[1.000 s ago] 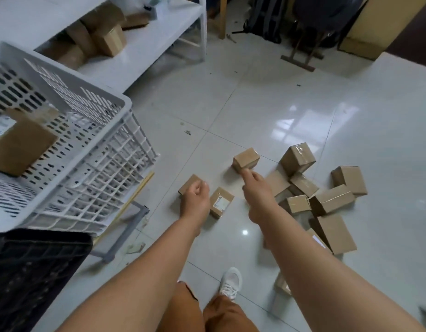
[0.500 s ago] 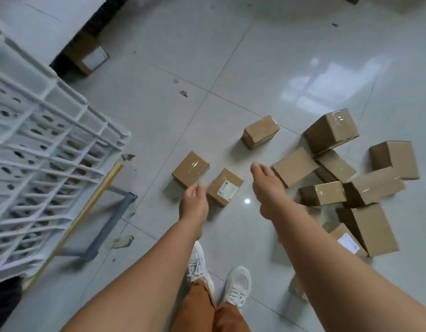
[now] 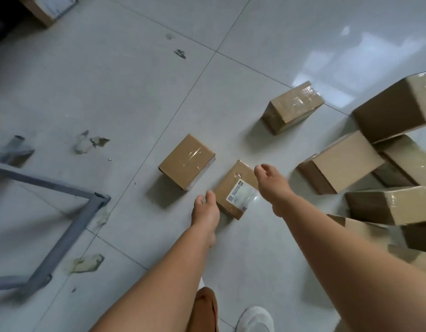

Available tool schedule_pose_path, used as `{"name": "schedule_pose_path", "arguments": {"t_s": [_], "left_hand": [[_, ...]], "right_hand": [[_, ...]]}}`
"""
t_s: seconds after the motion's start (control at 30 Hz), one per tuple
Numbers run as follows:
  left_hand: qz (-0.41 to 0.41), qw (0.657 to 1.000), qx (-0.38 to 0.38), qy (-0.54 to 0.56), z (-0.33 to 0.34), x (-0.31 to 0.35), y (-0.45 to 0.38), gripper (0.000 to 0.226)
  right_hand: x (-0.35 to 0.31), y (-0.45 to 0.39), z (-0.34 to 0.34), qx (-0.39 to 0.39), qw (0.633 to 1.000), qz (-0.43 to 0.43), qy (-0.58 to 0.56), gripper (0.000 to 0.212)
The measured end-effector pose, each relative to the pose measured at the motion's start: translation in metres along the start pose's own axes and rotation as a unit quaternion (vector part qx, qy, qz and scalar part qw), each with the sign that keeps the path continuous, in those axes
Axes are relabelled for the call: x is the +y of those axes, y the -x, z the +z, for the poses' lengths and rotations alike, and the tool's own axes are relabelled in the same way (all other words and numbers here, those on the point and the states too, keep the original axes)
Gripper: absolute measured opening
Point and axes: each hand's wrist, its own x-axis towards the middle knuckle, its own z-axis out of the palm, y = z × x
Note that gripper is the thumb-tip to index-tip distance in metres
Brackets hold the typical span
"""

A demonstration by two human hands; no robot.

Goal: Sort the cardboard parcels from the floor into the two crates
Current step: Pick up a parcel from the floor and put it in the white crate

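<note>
Two bare arms are reaching down toward the shiny gray floor [image 3: 135,92]. The left hand [image 3: 205,210] is hanging just beside the near-left edge of a small box with a white label [image 3: 235,188]. Its fingers are loosely bent and are holding nothing. The right hand [image 3: 273,185] is hanging over the far-right side of the same box, fingers loosely bent too, gripping nothing. I cannot tell if either hand is touching the box.

The labeled box is lying flat on the floor between the two hands. Just to its left, a taped box [image 3: 186,161] is sitting apart from it. Farther back, another taped box [image 3: 292,106] is sitting alone. On the right, a pile of boxes [image 3: 365,164] is lying jumbled, some leaning on each other.

A gray metal frame [image 3: 70,228] is lying on the floor at the left, with bits of torn tape [image 3: 86,262] near it. A white shoe [image 3: 255,319] is showing at the bottom.
</note>
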Motion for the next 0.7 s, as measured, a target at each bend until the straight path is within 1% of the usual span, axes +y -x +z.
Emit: {"name": "schedule_pose_path", "arguments": {"t_s": [0.23,0.37,0.43,0.5,0.63,0.7], "left_hand": [[-0.024,1.000,0.004,-0.002,0.016,-0.020,-0.068,0.064],[-0.041,0.998,-0.020,0.053,0.022,-0.022,-0.081,0.059],[-0.041,0.995,-0.021,0.083,0.023,-0.019,-0.077,0.054],[-0.036,0.994,-0.011,0.101,0.021,-0.016,-0.064,0.052],[-0.035,0.995,-0.013,0.097,0.011,-0.001,-0.017,0.057],[-0.035,0.996,-0.016,0.078,0.004,0.013,0.016,0.061]], "right_hand": [[0.021,-0.070,0.029,-0.007,0.996,-0.040,0.075,0.055],[0.031,-0.084,0.038,-0.014,0.992,-0.051,0.111,0.057],[0.034,-0.079,0.037,-0.010,0.994,-0.048,0.094,0.053],[0.035,-0.066,0.029,0.002,0.998,-0.038,0.053,0.049],[0.022,-0.016,0.003,0.019,0.999,0.013,-0.039,0.061],[0.009,0.015,-0.013,0.021,0.997,0.032,-0.063,0.061]]}}
